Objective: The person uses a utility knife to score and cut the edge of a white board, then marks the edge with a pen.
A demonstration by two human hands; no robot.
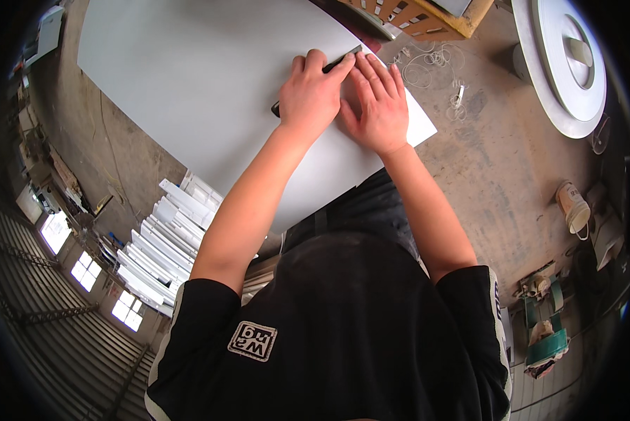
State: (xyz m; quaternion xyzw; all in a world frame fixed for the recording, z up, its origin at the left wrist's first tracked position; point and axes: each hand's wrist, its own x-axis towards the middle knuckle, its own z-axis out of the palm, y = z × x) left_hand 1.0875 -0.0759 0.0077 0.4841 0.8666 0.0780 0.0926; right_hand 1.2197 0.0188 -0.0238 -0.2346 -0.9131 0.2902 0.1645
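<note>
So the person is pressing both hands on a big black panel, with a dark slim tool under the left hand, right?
Not quite: the panel is white, not black. The head view shows both hands on it near its corner, the left hand over a dark slim tool, the right hand flat beside it.

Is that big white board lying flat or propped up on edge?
Lying flat: the white board faces up, and both hands, left hand and right hand, press down on it.

board [189,77]: smooth, matt, pale grey sheet
tool [332,64]: dark, slightly glossy, slim
floor [497,154]: rough, dusty concrete
crate [420,17]: bare wood slats
shirt [343,337]: black matt cloth
</note>
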